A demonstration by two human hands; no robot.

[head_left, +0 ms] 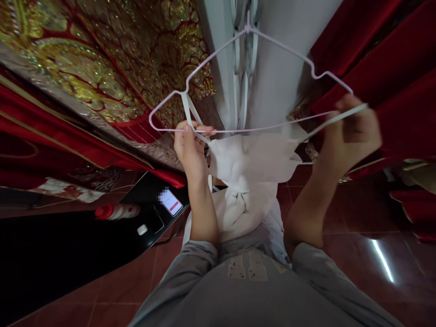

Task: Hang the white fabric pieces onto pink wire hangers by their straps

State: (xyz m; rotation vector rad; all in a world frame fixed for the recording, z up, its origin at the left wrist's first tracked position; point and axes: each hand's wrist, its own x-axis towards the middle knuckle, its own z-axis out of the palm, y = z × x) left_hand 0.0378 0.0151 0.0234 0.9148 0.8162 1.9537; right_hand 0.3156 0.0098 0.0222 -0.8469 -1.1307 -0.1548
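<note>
A thin pale-pink clothes hanger (218,51) hangs in front of me, its hook near the top of the head view. Below its bar drops a white dress (231,159) with a knotted front and thin straps. My left hand (189,141) pinches the left strap (186,106), which loops over the hanger's left notch, close to the lower bar. My right hand (354,127), a little blurred, grips the right strap (345,113) beside the hanger's right end. That strap is pulled out taut to the right, away from the dress.
Gold-beaded red garments (136,54) hang at the left, and red cloth (374,81) hangs at the right. On a black table (68,254) lie a phone (170,202), a white earbud case (142,229) and a red-capped bottle (117,211). Red tiles (340,272) cover the floor.
</note>
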